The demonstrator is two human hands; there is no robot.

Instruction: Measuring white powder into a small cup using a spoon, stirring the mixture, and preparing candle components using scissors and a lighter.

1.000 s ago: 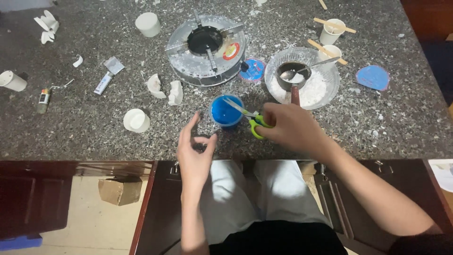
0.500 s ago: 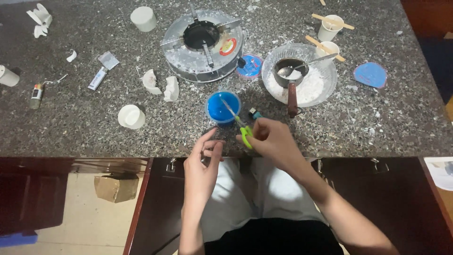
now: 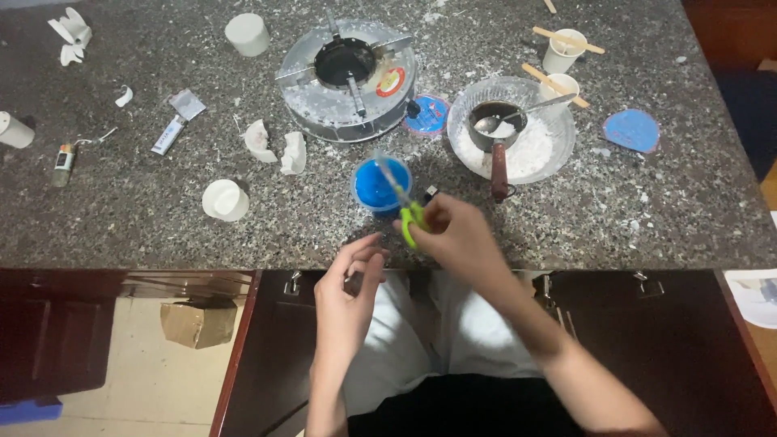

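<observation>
Scissors point(image 3: 407, 212) with green handles are sitting in the right hand point(image 3: 455, 236), which is gripping them by the handles at the near edge of the granite counter point(image 3: 121, 226), blades pointing up and away over the blue cup point(image 3: 380, 184). That cup is standing just beyond the hands and is looking filled with blue, so the pouring part appears done. The left hand point(image 3: 348, 295) is hovering beside the right one, fingers curled together as if pinching something small, though the blur is making it hard to tell whether anything is actually between them. Further back, a round metal stove point(image 3: 346, 77) is sitting dusted with white, and a glass bowl point(image 3: 558, 146) of white powder is holding a small dark pan point(image 3: 495, 129) with a spoon point(image 3: 518, 113). White cups point(image 3: 225, 200) and torn white scraps point(image 3: 275, 146) are lying scattered about, so tidying seems to be remaining.
</observation>
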